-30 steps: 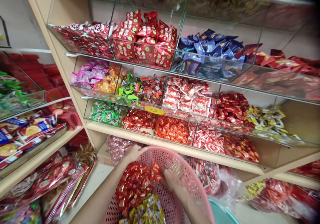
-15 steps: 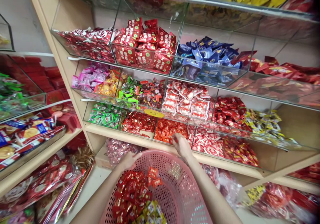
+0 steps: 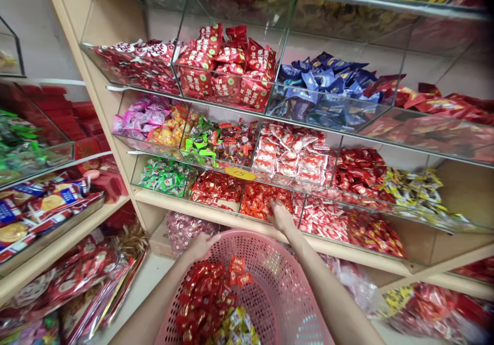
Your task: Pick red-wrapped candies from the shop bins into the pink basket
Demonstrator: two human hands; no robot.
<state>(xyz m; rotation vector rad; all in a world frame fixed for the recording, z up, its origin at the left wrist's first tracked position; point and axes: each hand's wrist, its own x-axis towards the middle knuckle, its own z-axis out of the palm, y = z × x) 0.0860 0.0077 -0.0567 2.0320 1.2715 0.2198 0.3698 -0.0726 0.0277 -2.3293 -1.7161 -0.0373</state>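
Observation:
My left hand (image 3: 201, 245) is closed around the rim of a pink perforated plastic basket (image 3: 287, 278). In the basket lie a heap of red wrapped candies (image 3: 204, 296), some yellow-wrapped candies (image 3: 237, 327) and a few orange-red ones (image 3: 237, 265). My right hand (image 3: 281, 217) reaches over the front edge of the lowest shelf into a compartment of orange-red wrapped candies (image 3: 257, 198). Its fingers curl down onto these candies, closed, with the fingertips partly hidden; how many pieces are between them I cannot tell.
Clear dividers split the shelves into candy bins. Beside the right hand are pink-and-white candies (image 3: 322, 216); farther left are green ones (image 3: 164, 176). A yellow oval price tag (image 3: 240, 173) hangs above. Bagged goods (image 3: 428, 309) lie below the wooden shelf edge (image 3: 347, 250).
My right hand has shifted slightly, its fingers lower and more curled among the orange-red candies. The view has moved a little; my left hand still holds the basket rim.

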